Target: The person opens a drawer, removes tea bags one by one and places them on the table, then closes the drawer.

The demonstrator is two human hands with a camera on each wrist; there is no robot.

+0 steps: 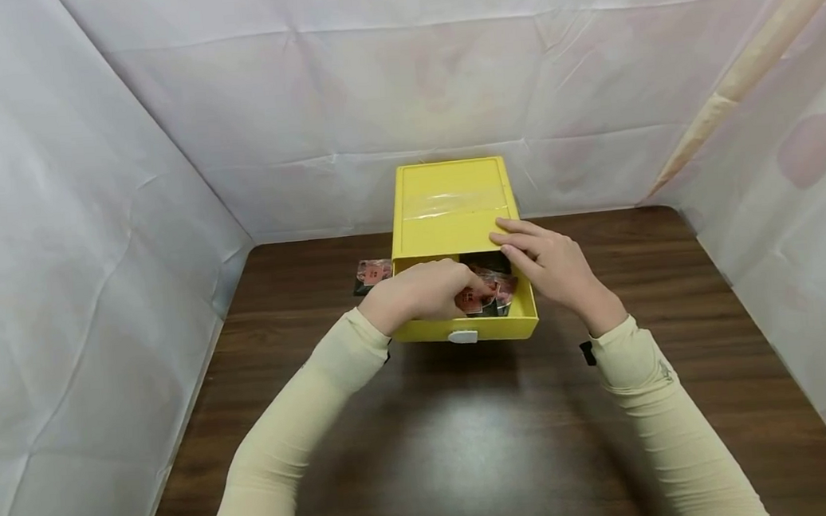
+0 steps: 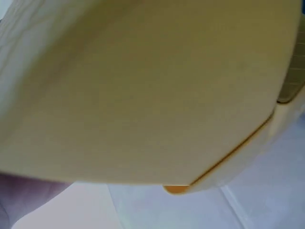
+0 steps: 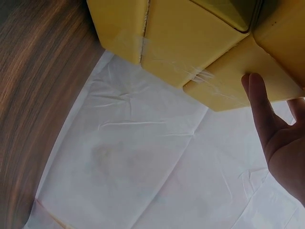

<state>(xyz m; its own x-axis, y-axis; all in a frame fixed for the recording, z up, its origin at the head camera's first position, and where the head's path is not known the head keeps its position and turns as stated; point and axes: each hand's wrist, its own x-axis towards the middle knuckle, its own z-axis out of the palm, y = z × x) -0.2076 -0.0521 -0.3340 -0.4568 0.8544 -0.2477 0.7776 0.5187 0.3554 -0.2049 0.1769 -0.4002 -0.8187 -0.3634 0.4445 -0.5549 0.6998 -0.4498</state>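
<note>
A yellow drawer box point(image 1: 454, 199) stands at the back of the table with its drawer point(image 1: 524, 306) pulled out toward me. Several small dark packets with reddish labels point(image 1: 505, 290) lie inside the drawer. Reaching in from the left, my left hand point(image 1: 429, 289) has its fingers bent down among the packets; whether they pinch one is hidden. The right hand point(image 1: 550, 260) rests its nearly straight fingertips on the box top at the front right edge. In the right wrist view, fingers point(image 3: 259, 93) touch the yellow side. Yellow plastic mostly fills the left wrist view.
One similar packet point(image 1: 372, 273) lies on the dark wooden table point(image 1: 302, 322), just left of the box. A white handle point(image 1: 463, 337) sticks out from the drawer front. Pale sheets point(image 1: 401, 91) hang as walls behind and on both sides.
</note>
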